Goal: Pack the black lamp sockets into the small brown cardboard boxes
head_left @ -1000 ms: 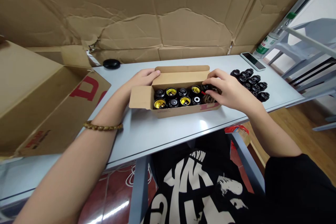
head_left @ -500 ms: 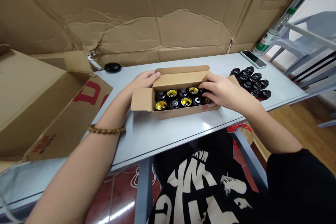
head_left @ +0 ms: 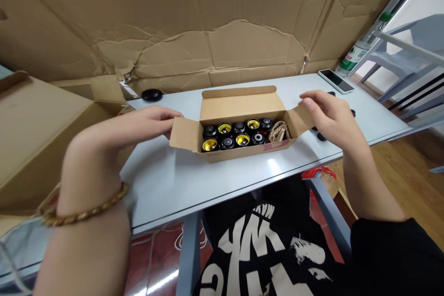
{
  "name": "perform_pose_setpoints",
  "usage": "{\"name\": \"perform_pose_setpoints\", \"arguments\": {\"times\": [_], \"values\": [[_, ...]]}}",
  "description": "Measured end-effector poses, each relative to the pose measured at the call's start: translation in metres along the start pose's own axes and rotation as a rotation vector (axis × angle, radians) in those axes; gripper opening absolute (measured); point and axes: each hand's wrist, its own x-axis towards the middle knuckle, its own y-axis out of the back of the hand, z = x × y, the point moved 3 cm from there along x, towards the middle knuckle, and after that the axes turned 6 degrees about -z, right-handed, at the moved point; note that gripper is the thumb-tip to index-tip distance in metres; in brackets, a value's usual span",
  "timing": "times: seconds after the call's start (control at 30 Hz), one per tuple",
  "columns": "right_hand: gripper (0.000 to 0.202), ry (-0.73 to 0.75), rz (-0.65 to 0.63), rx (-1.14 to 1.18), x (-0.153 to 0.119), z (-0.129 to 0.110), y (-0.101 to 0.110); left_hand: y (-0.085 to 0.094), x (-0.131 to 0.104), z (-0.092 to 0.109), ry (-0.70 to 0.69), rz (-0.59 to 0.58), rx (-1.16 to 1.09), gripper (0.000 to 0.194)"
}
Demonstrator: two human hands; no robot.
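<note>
On the table stands an uncovered cardboard box [head_left: 243, 151], its long back flap raised and both side flaps spread outward. Several black cylindrical parts [head_left: 239, 128] fill it in two rows, some showing yellow hollow ends and others black stepped ends. Crumpled brown paper [head_left: 279, 132] is tucked into the right end. My left hand [head_left: 156, 120] is stretched out, fingertips at the outer side of the left flap [head_left: 185, 134]. My right hand [head_left: 329, 113] has its fingers apart beside the right flap [head_left: 301, 119]; whether it touches is unclear. Neither hand holds a cylinder.
More black parts [head_left: 322, 137] stand right of the box, mostly behind my right hand. A phone [head_left: 336, 81] and a water bottle [head_left: 357, 53] are at the back right. A black round object [head_left: 151, 95] lies back left, near a large opened carton [head_left: 45, 134].
My right hand has left the box's right end and moved right to the flap, uncovering the paper and a cylinder. My left hand has gone from the back flap to the left flap.
</note>
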Motion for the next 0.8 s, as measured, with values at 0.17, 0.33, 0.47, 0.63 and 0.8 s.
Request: {"name": "perform_pose_setpoints", "arguments": {"times": [0.17,0.33,0.47,0.63,0.8], "values": [[0.041,0.076,-0.196,0.322,-0.004,0.003,-0.016,-0.039,-0.025,0.02,-0.005,0.054,0.079,0.053],[0.065,0.177,-0.243,0.124,0.003,0.005,-0.043,-0.082,-0.018,0.007,0.127,0.199,-0.28,0.08],[0.093,-0.001,-0.349,0.3,0.009,0.024,-0.064,-0.1,-0.011,0.007,0.078,0.123,-0.513,0.062],[0.111,0.076,-0.138,0.502,0.01,0.017,-0.06,-0.1,-0.016,0.024,-0.107,0.361,-0.441,0.048],[0.078,0.324,-0.135,0.346,-0.006,-0.004,-0.045,-0.099,-0.044,0.044,-0.302,0.547,0.145,0.027]]}}
